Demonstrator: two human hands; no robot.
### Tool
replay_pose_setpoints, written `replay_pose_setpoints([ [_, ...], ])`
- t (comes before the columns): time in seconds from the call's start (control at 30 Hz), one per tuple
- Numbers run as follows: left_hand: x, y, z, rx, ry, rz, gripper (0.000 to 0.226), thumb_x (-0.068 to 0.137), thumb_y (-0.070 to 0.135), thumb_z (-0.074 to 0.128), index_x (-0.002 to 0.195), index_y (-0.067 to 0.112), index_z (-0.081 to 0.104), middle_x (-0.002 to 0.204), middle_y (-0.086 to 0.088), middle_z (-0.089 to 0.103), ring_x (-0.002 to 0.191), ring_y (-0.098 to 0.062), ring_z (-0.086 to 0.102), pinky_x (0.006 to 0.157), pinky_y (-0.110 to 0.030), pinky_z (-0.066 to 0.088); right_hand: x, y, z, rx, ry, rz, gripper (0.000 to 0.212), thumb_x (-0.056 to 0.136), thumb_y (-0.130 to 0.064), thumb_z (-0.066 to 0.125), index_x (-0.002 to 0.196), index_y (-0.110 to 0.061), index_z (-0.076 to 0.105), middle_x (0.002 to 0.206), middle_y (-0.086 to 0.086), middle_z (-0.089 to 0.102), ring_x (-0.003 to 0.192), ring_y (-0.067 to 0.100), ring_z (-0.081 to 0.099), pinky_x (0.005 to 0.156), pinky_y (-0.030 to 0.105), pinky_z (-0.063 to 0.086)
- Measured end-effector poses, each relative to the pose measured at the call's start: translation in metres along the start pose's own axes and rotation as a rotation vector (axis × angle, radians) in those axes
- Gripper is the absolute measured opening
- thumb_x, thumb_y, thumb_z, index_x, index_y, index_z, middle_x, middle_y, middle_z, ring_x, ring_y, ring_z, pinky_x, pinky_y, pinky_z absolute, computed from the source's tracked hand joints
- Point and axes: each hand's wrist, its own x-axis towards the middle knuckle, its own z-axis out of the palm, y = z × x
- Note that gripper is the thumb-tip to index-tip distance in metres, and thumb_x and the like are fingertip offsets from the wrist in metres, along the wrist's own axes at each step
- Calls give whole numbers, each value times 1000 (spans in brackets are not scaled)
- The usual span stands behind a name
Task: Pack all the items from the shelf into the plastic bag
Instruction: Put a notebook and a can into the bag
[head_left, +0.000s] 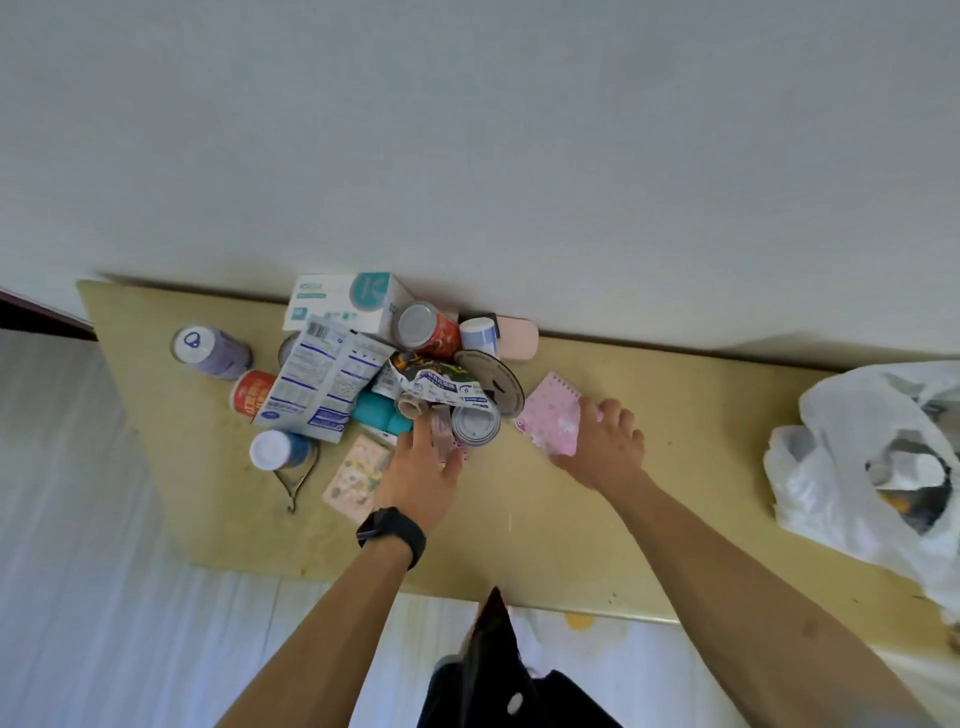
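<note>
A tan shelf (519, 519) runs along the wall and carries a heap of items at its middle left. My right hand (602, 441) grips the right edge of a pink spiral notebook (551, 413) lying beside the heap. My left hand (421, 470), with a black watch on its wrist, reaches into the front of the heap and pinches a small pink packet (442, 436) between fingers and thumb, next to a silver-topped can (475, 423). The white plastic bag (831, 467) sits open at the shelf's right end, with dark and grey things inside.
The heap holds a white box with a teal circle (353, 301), a red can (431, 330), a blue-and-white pouch (324, 384), a purple can (210, 351), a red bottle (252, 395), a white-capped bottle (278, 449), a pink card (356, 478) and a metal clipper (296, 483).
</note>
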Motion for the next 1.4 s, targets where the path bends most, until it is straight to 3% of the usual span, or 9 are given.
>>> replay_pose_setpoints([
  [0.2,-3,-7,0,-88,-2,-72,62,88,15,57,143,21,30,116,-20,60,101,-41,60,75,-43,49,-25,2,14,84,-59,152,118,59,-67,79,145,-21,13,135,13,36,120,37,43,93,43,43],
  [0.33,-15,-16,2,-135,23,-130,51,89,13,55,136,17,38,121,-17,59,101,-38,61,83,-46,52,-40,5,21,19,-32,227,115,57,-74,77,137,-10,25,131,14,45,122,32,47,96,38,42],
  [0.43,-30,-20,1,-285,35,-216,50,89,12,57,136,13,42,118,-11,60,98,-30,61,82,-38,49,-47,8,20,198,-66,238,100,71,-60,77,135,-7,23,126,14,53,111,33,59,82,39,47],
  [0.6,-68,-24,-2,-599,18,-323,46,88,11,62,132,15,46,114,-5,59,90,-13,57,77,-32,47,-71,30,4,640,-92,169,39,89,-37,67,113,-15,46,111,12,66,89,30,61,74,39,52],
  [0.7,-83,-11,-1,-601,33,-253,42,87,12,65,126,17,50,105,3,60,85,-4,58,72,-28,49,-105,49,-6,909,-32,240,37,89,-36,69,116,-17,52,109,6,68,90,24,66,78,43,58],
  [0.8,-87,16,1,-611,-35,-158,43,87,14,65,127,21,51,99,14,59,84,-5,61,70,-26,50,-145,71,-20,1201,24,361,39,90,-34,68,120,-14,53,107,7,69,86,26,71,60,39,60],
  [0.9,-87,55,4,-639,-105,-61,40,88,16,66,124,25,52,100,15,59,85,-1,60,65,-18,45,-180,95,-34,1337,92,432,28,96,-33,61,114,-12,54,91,10,73,59,29,70,40,27,41],
  [1.0,-88,102,11,-643,-161,64,37,87,19,67,121,26,54,101,21,59,85,6,58,66,-15,44,-205,124,-51,1403,178,491,31,97,-32,58,104,-2,55,60,6,57,36,18,46,36,23,28],
  [1.4,-143,296,77,-569,-395,404,26,88,28,65,112,32,56,103,18,63,84,3,62,60,-7,44,-252,259,-104,1728,512,505,26,98,-33,57,88,-9,54,56,1,44,41,13,34,36,22,24],
])
